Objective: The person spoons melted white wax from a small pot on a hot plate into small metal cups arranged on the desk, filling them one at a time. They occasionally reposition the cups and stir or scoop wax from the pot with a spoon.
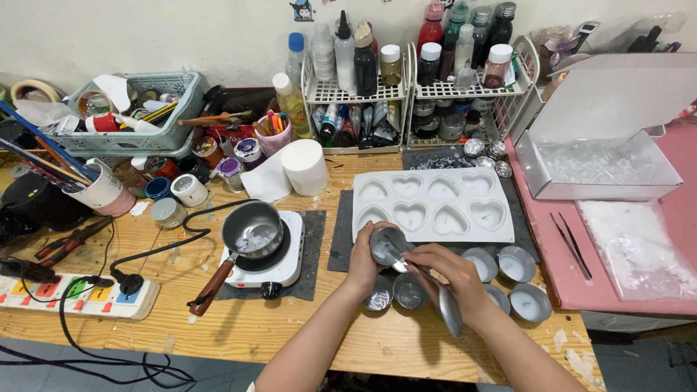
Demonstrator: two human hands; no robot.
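My left hand (364,263) holds a small round metal tin (387,245) tilted above the wooden table (181,319). Over the tin, my right hand (450,279) grips a metal spoon-like tool (449,308) whose tip reaches the tin. Several more small tins (517,264) sit on the table under and to the right of my hands; some hold white wax. Just beyond my hands lies a white silicone mould with heart-shaped cavities (434,205), set on a dark mat (340,232).
A small pot with a wooden handle (252,232) sits on a white electric hotplate (287,265) at left, near a power strip (76,294). Wire racks of bottles (421,80), a tissue roll (304,166), a basket (138,138) and an open box (602,156) stand behind.
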